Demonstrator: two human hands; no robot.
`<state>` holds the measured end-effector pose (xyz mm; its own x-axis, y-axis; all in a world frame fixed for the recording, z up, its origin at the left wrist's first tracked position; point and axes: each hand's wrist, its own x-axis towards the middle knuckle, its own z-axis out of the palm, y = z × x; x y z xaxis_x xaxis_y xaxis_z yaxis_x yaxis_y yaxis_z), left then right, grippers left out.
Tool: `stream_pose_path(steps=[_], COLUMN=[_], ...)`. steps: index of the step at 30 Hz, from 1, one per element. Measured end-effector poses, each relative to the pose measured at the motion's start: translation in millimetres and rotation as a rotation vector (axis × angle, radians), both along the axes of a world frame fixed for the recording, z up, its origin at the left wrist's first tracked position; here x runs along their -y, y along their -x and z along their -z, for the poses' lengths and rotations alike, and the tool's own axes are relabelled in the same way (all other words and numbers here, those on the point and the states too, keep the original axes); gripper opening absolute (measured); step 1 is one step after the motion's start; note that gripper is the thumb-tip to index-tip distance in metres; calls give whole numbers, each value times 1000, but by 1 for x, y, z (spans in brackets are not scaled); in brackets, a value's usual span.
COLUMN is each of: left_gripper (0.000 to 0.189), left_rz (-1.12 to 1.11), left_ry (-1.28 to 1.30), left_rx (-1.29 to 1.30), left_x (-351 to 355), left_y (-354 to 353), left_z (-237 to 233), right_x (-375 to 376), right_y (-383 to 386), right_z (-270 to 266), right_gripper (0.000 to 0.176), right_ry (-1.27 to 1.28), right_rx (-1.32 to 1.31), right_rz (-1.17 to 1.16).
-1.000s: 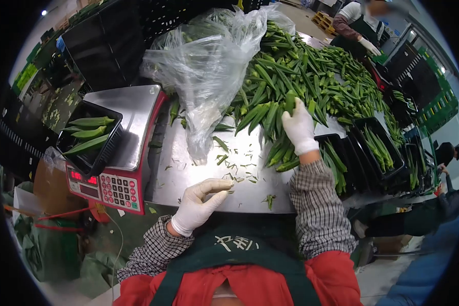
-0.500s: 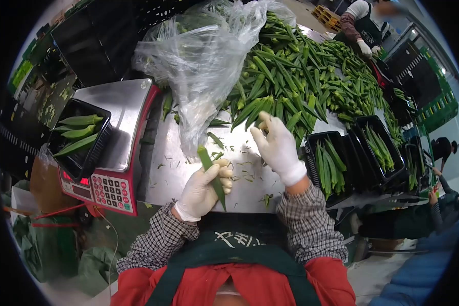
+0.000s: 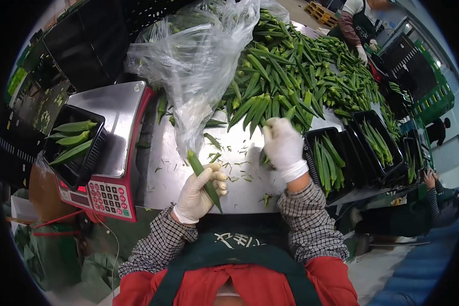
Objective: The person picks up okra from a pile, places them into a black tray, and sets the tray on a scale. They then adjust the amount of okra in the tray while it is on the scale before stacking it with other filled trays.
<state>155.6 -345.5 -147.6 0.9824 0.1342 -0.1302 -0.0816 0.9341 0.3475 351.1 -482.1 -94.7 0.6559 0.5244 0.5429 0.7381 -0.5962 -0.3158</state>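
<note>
A single okra pod (image 3: 203, 178) is gripped in my gloved left hand (image 3: 196, 194), its stem end pointing up and away from me. My gloved right hand (image 3: 284, 145) hovers at the near edge of the okra pile (image 3: 285, 76), its fingers curled in. Whatever those fingers hold, if anything, is hidden. Green trimmings (image 3: 234, 166) lie scattered on the metal table (image 3: 163, 188) between both hands. Just right of my right hand, a black tray (image 3: 311, 153) holds several okra pods side by side.
A clear plastic bag (image 3: 188, 76) spreads over the table at the back left. On the left, a red scale (image 3: 109, 196) carries a black tray (image 3: 94, 153) with okra. More black trays (image 3: 400, 171) line the right side. A co-worker (image 3: 354, 25) stands at the far right corner.
My right hand has moved slightly right and down, and its fingers have curled in. My left hand keeps the okra pod, shifted a little left. The co-worker's hands have moved apart.
</note>
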Motion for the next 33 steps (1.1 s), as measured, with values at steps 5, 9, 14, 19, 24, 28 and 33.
stream_pose_path(steps=[5, 9, 14, 19, 24, 28, 33], left_gripper=[27, 29, 29, 30, 32, 32, 34], left_rz=[-16, -18, -17, -7, -1, 2, -11], left_ry=[-37, -46, -75, -67, -128, -124, -106], left_rx=[18, 24, 37, 41, 41, 91, 120], left_x=[1, 1, 0, 1, 0, 3, -2], left_y=[1, 5, 5, 6, 5, 4, 7], left_z=[2, 2, 4, 3, 8, 5, 13], right_x=[-11, -11, 58, 183, 194, 123, 16], right_y=[-27, -33, 3, 79, 99, 53, -8], right_z=[0, -3, -75, -172, -178, -87, -12], right_gripper=[24, 24, 13, 7, 31, 38, 60], right_ry=[428, 346, -80, 201, 234, 155, 282], right_rx=[-104, -95, 79, -193, -50, -134, -352], right_rz=[251, 275, 240, 337, 387, 92, 292])
